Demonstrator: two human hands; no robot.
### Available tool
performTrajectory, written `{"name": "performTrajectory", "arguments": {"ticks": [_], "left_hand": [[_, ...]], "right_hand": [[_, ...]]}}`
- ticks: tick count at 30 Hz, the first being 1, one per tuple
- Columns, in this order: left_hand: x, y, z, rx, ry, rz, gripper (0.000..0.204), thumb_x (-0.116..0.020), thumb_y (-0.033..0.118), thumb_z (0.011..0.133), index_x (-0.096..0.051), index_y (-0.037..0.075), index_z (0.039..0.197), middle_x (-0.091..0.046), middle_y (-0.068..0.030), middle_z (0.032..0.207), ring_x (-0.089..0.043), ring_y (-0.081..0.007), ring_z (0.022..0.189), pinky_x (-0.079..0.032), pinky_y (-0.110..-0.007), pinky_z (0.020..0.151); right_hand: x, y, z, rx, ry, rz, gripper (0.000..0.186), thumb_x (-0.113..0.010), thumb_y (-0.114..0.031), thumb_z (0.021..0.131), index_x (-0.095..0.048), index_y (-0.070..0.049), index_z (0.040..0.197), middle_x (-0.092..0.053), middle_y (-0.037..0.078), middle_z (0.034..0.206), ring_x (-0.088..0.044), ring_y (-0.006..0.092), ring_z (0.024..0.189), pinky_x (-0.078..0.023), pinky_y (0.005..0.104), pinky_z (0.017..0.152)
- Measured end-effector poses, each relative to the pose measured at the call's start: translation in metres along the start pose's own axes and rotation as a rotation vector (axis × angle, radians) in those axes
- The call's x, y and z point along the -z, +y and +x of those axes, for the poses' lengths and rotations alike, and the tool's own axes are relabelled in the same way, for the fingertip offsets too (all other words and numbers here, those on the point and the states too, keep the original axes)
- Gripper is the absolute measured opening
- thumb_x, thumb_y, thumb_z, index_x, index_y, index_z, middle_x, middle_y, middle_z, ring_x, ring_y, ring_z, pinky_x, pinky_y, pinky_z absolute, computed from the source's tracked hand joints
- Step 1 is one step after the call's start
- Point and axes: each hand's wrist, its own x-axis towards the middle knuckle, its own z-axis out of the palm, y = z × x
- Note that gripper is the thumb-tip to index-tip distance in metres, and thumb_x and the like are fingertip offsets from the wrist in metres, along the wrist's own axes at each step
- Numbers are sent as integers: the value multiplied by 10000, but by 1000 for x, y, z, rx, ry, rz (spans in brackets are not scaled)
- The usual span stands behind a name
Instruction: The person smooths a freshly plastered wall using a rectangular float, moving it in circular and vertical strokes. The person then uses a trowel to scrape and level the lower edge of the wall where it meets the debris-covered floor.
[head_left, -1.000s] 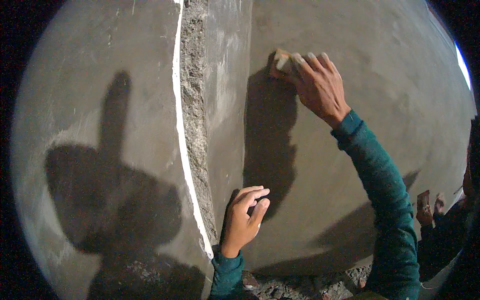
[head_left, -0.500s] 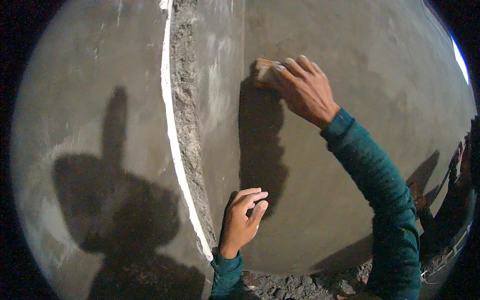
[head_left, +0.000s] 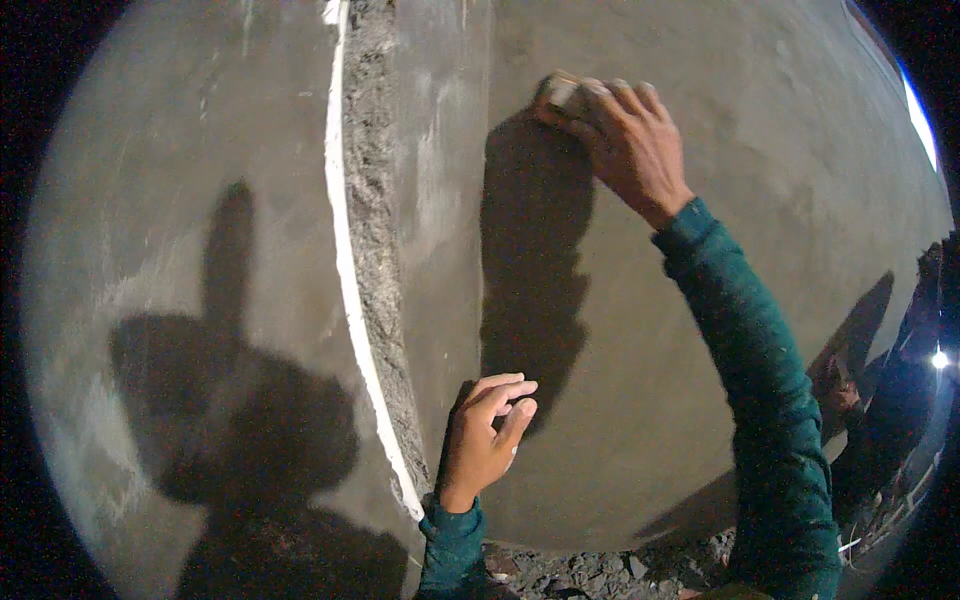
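Grasping a small block (head_left: 562, 97), the right hand (head_left: 638, 148) holds it against the grey wall (head_left: 640, 400), higher than the left hand (head_left: 482, 435), which curls loosely, gripping nothing, near the lower end of a rough strip (head_left: 370, 200).

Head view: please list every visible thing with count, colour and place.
rough strip: one, grey, left of centre
white strip: one, white, along rough strip's left edge
wall surfaces: several, brownish, beside rough strip
shadows: several, dark, on wall surfaces
rubble: uncounted, grey, bottom edge
bright patches: two, white, right edge
co-worker: one, dark clothing, right edge
block: one, brownish, in right hand
left hand: one, bare, lower centre
right hand: one, bare, upper centre
sleeves: two, green, below hands
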Motion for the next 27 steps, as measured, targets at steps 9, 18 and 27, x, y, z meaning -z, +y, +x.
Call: {"name": "performTrajectory", "arguments": {"ticks": [9, 18, 27], "left_hand": [[7, -6, -3, -6, -12, 28, 293, -683, 239, 1028, -736, 29, 1224, -657, -190, 1315, -676, -307, 1133, -597, -381, 876], [7, -9, -5, 18, -11, 24, 288, -696, 247, 1022, -748, 25, 1199, -663, -184, 1295, -675, -302, 1135, -603, -382, 883], [12, -2, -6, 81, -20, 12, 275, -707, 254, 992, -766, 72, 1190, -692, -144, 1307, -656, -311, 1196, -548, -404, 973]], "right_hand": [[7, -19, -10, -1, -65, 10, 495, -749, -169, 837, -644, -86, 1314, -654, 107, 1168, -588, 332, 1097, -514, 419, 950], [-11, -8, -17, 27, 12, -29, 511, -780, -203, 840, -643, -79, 1316, -647, 121, 1146, -595, 344, 1039, -518, 408, 946], [-18, 0, 26, 72, -6, -11, 441, -719, -181, 866, -644, -87, 1289, -658, 99, 1232, -595, 330, 1118, -519, 422, 967]]}}
